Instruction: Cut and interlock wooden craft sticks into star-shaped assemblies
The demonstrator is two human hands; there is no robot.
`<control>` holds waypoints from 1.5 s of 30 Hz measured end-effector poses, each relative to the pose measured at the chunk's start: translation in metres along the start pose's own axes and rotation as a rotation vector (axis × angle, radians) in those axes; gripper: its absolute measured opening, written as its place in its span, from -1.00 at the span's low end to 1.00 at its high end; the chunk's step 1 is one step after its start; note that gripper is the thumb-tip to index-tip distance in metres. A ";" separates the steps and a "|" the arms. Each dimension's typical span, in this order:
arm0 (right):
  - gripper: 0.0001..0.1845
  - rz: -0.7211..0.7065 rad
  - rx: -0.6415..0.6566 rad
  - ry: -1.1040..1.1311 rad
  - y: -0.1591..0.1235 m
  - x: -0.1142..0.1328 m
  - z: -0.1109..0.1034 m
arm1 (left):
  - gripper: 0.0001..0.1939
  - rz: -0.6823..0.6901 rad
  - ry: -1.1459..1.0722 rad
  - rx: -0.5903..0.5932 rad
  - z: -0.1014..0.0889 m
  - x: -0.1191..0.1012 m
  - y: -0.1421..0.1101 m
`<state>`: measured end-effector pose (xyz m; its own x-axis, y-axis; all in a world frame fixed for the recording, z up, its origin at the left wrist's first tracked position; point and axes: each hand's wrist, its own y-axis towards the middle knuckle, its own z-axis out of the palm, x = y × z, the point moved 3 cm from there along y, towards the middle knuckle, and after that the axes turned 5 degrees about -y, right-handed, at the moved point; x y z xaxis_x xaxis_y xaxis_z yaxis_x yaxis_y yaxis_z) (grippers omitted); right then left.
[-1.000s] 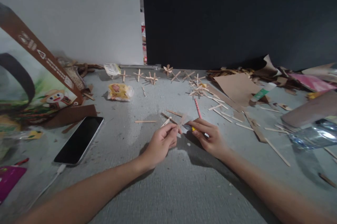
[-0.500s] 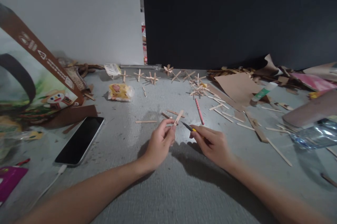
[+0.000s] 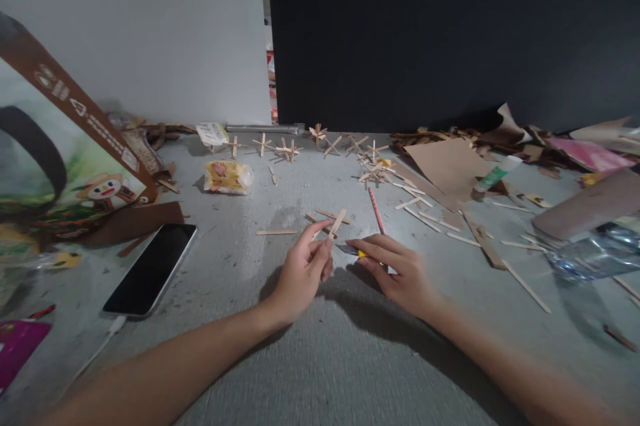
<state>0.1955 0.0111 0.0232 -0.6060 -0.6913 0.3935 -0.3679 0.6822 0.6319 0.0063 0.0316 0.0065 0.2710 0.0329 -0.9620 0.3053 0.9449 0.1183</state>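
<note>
Between the fingers of my left hand (image 3: 303, 273) is a flat wooden craft stick (image 3: 339, 221), its rounded far end pointing up and to the right. My right hand (image 3: 400, 271) is closed around a utility knife (image 3: 361, 253) with a yellow part near its dark blade. The blade tip points left, close to the lower part of the stick; I cannot tell whether they touch. Behind my left hand a few craft sticks (image 3: 276, 233) lie on the grey table (image 3: 320, 359). A red patterned pencil-like rod (image 3: 377, 210) lies just beyond my right hand.
Star-shaped stick pieces (image 3: 289, 150) line the back. Loose sticks, brown cardboard (image 3: 447, 169), a glue stick (image 3: 499, 174) and a clear plastic bottle (image 3: 597, 253) lie right. A phone (image 3: 151, 269) on a cable, a yellow packet (image 3: 227, 177) and a printed bag (image 3: 75, 139) are left.
My right hand has moved slightly left and down, bringing the knife blade nearer the craft stick. My left forefinger has straightened along the stick. The view has shifted slightly.
</note>
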 end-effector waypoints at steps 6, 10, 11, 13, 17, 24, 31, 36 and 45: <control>-0.66 0.053 -0.040 0.015 -0.003 -0.008 0.006 | -0.47 -0.022 -0.001 -0.017 0.000 0.003 0.000; -0.65 0.031 -0.053 0.027 -0.003 -0.005 0.005 | -0.49 -0.036 -0.031 0.000 0.001 0.003 0.000; -0.65 0.025 -0.056 0.034 -0.003 -0.005 0.005 | -0.50 -0.037 -0.037 0.007 0.002 0.002 0.000; -0.66 0.011 -0.060 0.050 -0.002 -0.006 0.004 | -0.51 -0.038 -0.052 0.021 0.002 0.002 0.001; -0.67 -0.015 -0.066 0.106 -0.001 -0.012 0.006 | -0.52 -0.063 -0.058 0.053 0.002 0.002 0.001; -0.67 0.012 -0.107 0.173 0.000 -0.020 0.007 | -0.50 -0.095 -0.072 0.087 0.004 0.000 0.000; -0.65 0.014 -0.089 0.198 0.000 -0.020 0.007 | -0.50 -0.093 -0.057 0.105 0.004 -0.001 -0.001; -0.61 0.009 -0.078 0.196 0.000 -0.021 0.007 | -0.51 -0.092 -0.053 0.101 0.004 0.000 -0.001; -0.57 0.007 -0.088 0.208 0.000 -0.020 0.008 | -0.53 -0.084 -0.078 0.113 0.005 0.000 -0.001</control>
<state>0.2024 0.0270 0.0100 -0.4464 -0.7270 0.5217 -0.2953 0.6701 0.6810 0.0104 0.0288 0.0079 0.3086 -0.0746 -0.9483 0.4296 0.9004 0.0690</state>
